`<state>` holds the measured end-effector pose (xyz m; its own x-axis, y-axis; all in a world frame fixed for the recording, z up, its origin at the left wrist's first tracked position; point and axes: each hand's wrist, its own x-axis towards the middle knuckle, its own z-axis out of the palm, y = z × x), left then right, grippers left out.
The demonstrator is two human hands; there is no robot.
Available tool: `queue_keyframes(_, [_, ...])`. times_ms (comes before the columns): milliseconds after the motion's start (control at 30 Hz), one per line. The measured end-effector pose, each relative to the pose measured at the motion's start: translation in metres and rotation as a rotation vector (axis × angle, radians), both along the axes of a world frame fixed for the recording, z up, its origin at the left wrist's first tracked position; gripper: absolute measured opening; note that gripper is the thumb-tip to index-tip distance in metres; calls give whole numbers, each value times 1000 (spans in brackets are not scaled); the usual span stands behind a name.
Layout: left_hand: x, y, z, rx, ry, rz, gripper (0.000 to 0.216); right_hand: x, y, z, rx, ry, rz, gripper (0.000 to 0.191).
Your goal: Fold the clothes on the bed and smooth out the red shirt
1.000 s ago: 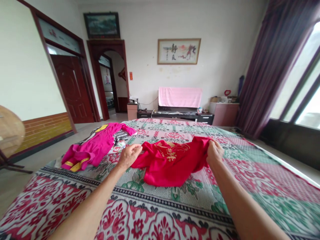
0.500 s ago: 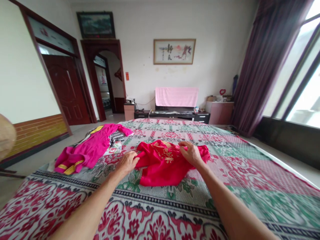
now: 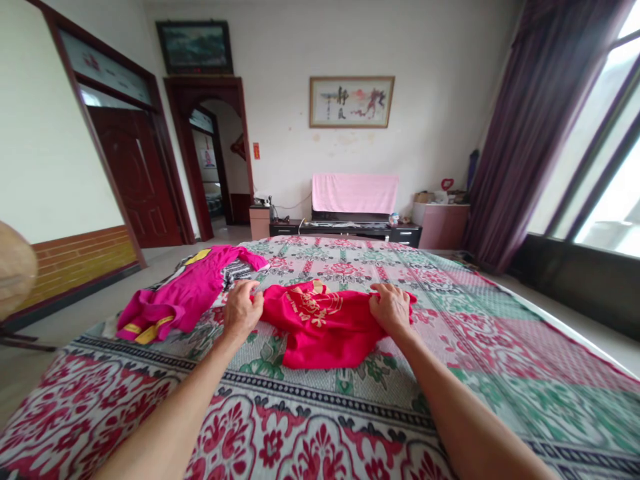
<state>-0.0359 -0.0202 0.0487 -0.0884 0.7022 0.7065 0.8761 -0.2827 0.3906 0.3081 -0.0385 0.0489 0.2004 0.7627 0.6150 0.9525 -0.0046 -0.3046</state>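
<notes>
A red shirt (image 3: pixel 325 333) with a gold print on its chest lies on the patterned bedspread (image 3: pixel 340 400) before me. My left hand (image 3: pixel 243 308) grips the end of its left sleeve, fingers closed on the fabric. Over at the shirt's other side, my right hand (image 3: pixel 391 309) has its fingers curled round the cloth near the right shoulder. The shirt's lower part lies fairly flat, with some folds around the collar. To the left of my left hand is a pile of clothes with a magenta garment (image 3: pixel 195 293) on top.
Beyond the bed's far edge stands a low black cabinet (image 3: pixel 405 235) with a pink cloth (image 3: pixel 355 193) draped over a screen. A purple curtain (image 3: pixel 520 147) hangs by the window at right. A round tan object (image 3: pixel 15 270) is at the left edge.
My left hand has moved left and away from me, drawing the sleeve out. My right hand has shifted slightly right. The shirt's upper part is stretched wider and its print shows more.
</notes>
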Motion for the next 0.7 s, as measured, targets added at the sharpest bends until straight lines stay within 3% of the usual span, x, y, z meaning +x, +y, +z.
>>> queue_keyframes(100, [32, -16, 5, -94, 114, -320, 21, 16, 0, 0, 29, 152, -116, 38])
queue_keyframes(200, [55, -31, 1, -207, 217, -458, 27, 40, -5, -6, 6, 344, -173, 43])
queue_keyframes(300, [66, -37, -9, -235, 330, -446, 26, 62, -15, -15, -48, 463, -139, 44])
queue_keyframes(400, [68, -33, -19, -223, 398, -403, 23, 70, -26, -21, -94, 423, -59, 43])
queue_keyframes(567, [64, -28, -25, -215, 357, -390, 23, 64, -30, -24, -116, 347, 11, 48])
queue_keyframes(700, [62, -28, -25, -217, 261, -414, 24, 65, -26, -29, -116, 307, 50, 30])
